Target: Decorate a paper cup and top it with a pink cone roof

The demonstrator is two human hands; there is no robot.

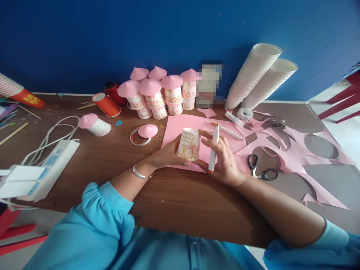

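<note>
My left hand (168, 153) grips a white paper cup (189, 145) from its left side, the narrower end upward. A yellow window and orange and yellow flowers are drawn on the cup's wall. In my right hand (225, 161) is a white marker (214, 150), held upright between the fingers, its orange end down. Fingertips of the right hand also touch or nearly touch the cup's right edge. Beneath both hands lies a pink paper sheet (177, 125). A second white marker (230, 132) rests on that sheet.
Decorated cups with pink cone roofs (150, 88) stand stacked at the back. Two tall white cup stacks (253, 75) lean on the blue wall. Scissors (263, 172), tape (244, 113) and pink scraps (303, 150) lie right; a power strip (52, 168) and red cup (107, 105) left.
</note>
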